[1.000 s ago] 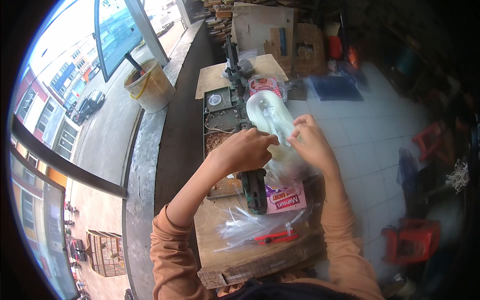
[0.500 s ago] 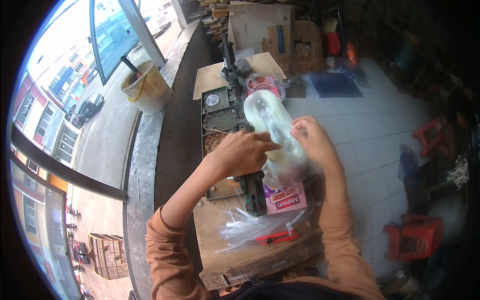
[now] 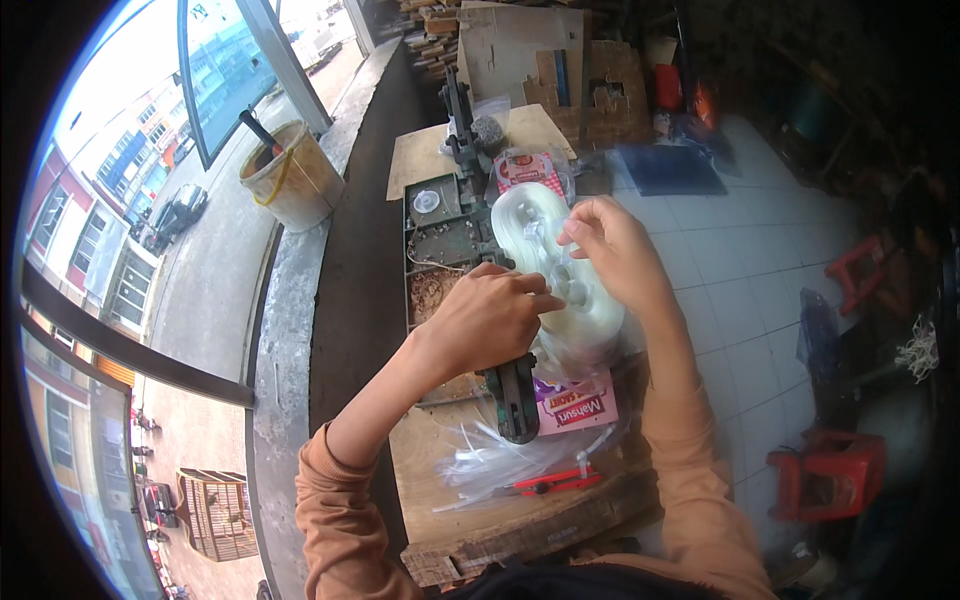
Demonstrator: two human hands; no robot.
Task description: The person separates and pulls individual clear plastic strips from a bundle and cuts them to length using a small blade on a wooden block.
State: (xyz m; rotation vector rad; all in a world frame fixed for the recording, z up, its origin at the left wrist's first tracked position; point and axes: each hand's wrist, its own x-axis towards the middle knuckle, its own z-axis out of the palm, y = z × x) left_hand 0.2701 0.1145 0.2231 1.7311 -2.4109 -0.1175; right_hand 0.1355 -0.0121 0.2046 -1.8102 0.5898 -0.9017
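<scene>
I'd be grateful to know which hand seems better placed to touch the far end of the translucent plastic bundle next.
Probably the right hand: its fingertips are nearer the far end of the translucent plastic bundle, while the left hand sits lower in the view.

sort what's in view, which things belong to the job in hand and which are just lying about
Seemingly in the job:
pale coil, by left hand and right hand
dark metal frame beside it
perhaps clear strips, red tool

Seemingly just lying about:
whitish bucket
wooden cage
red stool
blue sheet
</scene>
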